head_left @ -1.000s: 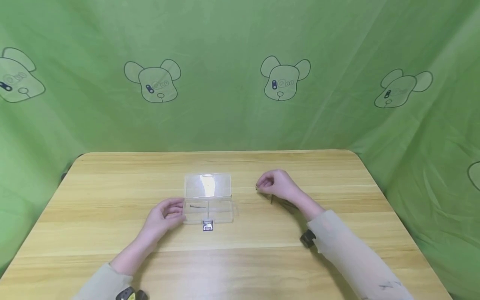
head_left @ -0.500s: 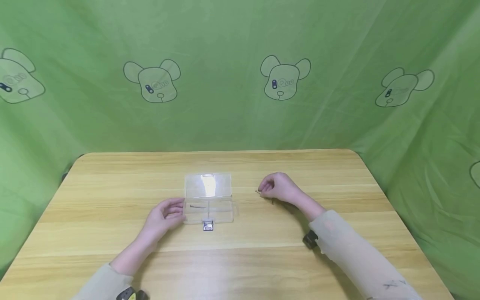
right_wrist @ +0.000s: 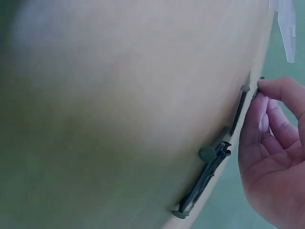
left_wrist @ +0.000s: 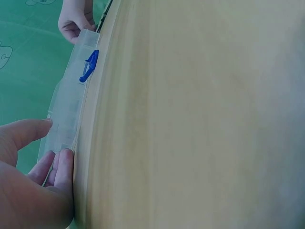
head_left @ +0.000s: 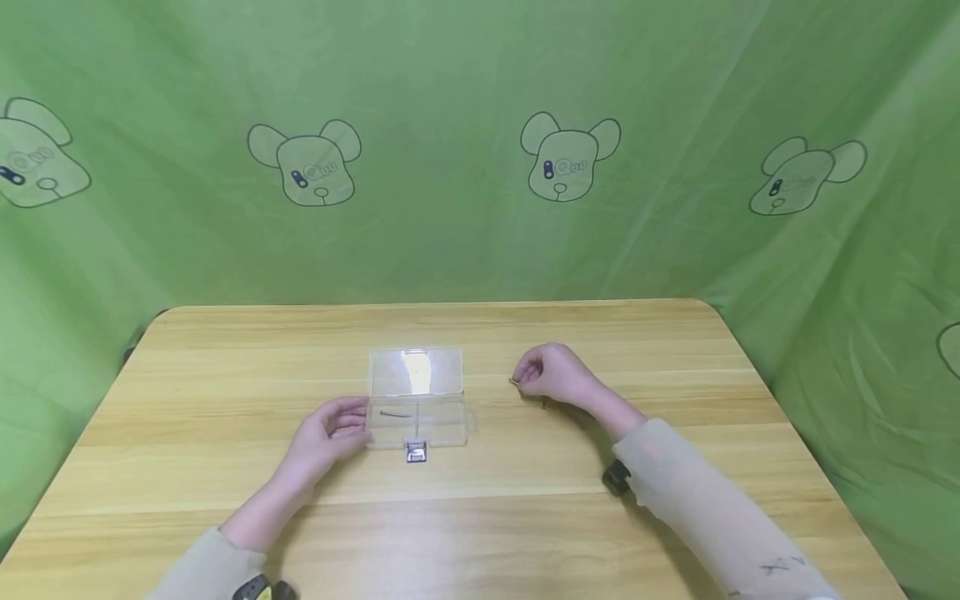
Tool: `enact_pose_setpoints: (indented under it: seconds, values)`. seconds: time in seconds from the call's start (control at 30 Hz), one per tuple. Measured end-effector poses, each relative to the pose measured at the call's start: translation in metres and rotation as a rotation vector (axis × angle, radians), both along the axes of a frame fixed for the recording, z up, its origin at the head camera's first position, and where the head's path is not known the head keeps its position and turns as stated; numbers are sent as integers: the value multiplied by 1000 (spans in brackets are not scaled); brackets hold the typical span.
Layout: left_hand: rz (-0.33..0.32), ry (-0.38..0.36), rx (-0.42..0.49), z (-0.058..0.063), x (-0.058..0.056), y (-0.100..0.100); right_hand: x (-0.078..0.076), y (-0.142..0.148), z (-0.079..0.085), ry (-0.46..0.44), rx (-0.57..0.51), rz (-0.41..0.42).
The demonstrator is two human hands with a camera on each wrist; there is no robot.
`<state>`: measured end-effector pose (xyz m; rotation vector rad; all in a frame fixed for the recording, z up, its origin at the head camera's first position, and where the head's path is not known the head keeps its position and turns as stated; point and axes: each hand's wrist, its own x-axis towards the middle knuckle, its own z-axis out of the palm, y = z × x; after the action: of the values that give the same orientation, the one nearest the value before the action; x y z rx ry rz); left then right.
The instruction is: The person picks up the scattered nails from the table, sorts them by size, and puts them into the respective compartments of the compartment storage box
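Note:
A clear plastic box [head_left: 448,423] stands with its lid [head_left: 386,371] raised at the back and its blue latch [left_wrist: 89,66] at the front. One nail [head_left: 395,414] lies in its left compartment; a divider separates the right one. At the box's left end, my left hand [head_left: 330,435] holds it with thumb and fingertips. To the right of the box, my right hand [head_left: 557,372] pinches a small nail [head_left: 514,382] between thumb and forefinger. Its end sticks out past the fingertips, and the rest is hidden by them. Several dark, flat-headed nails [right_wrist: 202,181] lie below this hand.
The wooden table [head_left: 480,533] carries everything. A green curtain [head_left: 442,250] with printed bear heads hangs behind and beside it. Another loose nail [right_wrist: 239,109] lies a little apart from the cluster in the right wrist view.
My right hand has shifted slightly and more of the pinched nail shows beyond its fingertips. The left hand and the box have stayed in place.

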<state>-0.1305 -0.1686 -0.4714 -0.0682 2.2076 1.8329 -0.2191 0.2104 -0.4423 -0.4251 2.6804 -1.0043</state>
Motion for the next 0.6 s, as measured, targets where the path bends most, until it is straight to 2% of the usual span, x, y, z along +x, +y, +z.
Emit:
enact_pose_setpoints:
  seconds: [0.37, 0.6]
  values:
    - [-3, 1, 4, -2, 0, -1, -4, -25, 11, 32, -103, -2]
    - [5, -2, -11, -1, -1, 0, -4, -49, 24, 36, -159, 40]
